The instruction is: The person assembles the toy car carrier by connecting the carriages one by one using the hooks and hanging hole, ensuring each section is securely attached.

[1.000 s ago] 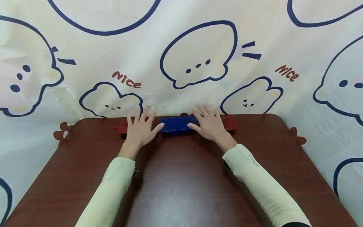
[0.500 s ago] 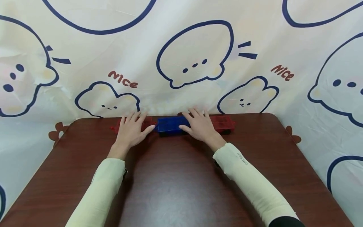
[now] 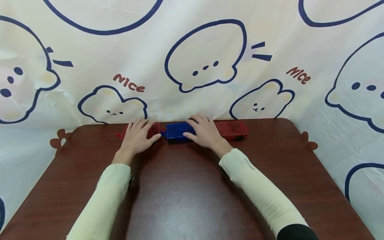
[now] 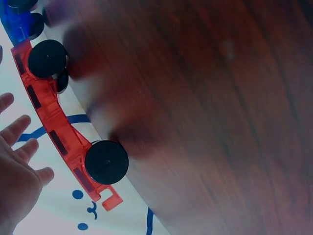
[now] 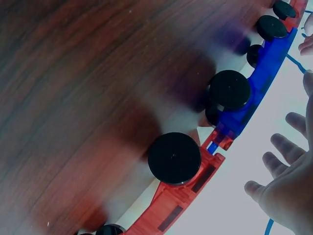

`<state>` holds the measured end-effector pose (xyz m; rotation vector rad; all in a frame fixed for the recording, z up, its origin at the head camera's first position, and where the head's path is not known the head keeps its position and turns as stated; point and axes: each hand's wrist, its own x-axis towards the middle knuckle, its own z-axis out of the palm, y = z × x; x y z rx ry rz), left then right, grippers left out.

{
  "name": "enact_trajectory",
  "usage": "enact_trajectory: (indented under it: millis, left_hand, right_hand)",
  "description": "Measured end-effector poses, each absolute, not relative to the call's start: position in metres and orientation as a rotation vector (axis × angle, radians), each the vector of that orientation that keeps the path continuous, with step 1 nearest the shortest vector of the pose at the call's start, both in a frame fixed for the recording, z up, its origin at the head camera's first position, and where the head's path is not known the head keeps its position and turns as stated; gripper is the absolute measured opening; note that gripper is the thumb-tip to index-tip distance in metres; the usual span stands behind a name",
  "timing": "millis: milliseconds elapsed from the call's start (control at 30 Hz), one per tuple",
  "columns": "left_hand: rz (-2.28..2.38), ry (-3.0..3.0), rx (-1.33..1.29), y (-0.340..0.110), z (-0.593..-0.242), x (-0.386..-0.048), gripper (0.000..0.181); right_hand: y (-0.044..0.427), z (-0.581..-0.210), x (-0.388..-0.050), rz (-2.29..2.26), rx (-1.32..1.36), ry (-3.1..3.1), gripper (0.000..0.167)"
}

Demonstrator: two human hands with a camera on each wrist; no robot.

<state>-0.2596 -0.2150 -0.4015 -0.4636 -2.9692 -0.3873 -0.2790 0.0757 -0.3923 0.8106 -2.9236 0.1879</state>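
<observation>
Three toy train cars stand in a row along the table's far edge. The left red car (image 3: 154, 130) lies partly behind my left hand (image 3: 135, 140). In the left wrist view its black wheels (image 4: 106, 162) rest on the table, and my fingers, spread, are above it with a gap. The blue car (image 3: 175, 131) is in the middle, its right part covered by my right hand (image 3: 205, 133). To the right is the other red car (image 3: 232, 129). A coupling (image 5: 215, 142) joins it to the blue car. My right fingers also stay apart from the cars in the right wrist view.
A dark brown wooden table (image 3: 186, 186) spreads toward me. Directly behind its far edge hangs a white sheet (image 3: 207, 103) with blue cartoon outlines, which also closes off both sides.
Both hands have shifted left along the row, the right hand moving over the blue car. More of the right red car shows. The camera view has turned slightly; the cars look unmoved.
</observation>
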Motion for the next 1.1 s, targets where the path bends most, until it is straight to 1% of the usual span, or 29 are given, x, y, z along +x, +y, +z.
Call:
enact_trajectory:
  millis: [267,633,1100]
  left_hand:
    - [-0.402,-2.998,-0.511,-0.215,-0.404,-0.264,0.078]
    - [-0.355,-3.023,-0.487,-0.216,-0.411,-0.269,0.081]
    - [-0.335,-3.116,-0.445,-0.219,-0.415,-0.267,0.084]
  right_hand:
    - [0.069,-0.399,-0.285,0.173,0.869,-2.951,0.068]
    - [0.059,-0.406,-0.287,0.174,0.851,-2.978,0.068]
    - [0.049,-0.415,-0.29,0.147,0.878,-2.991,0.069]
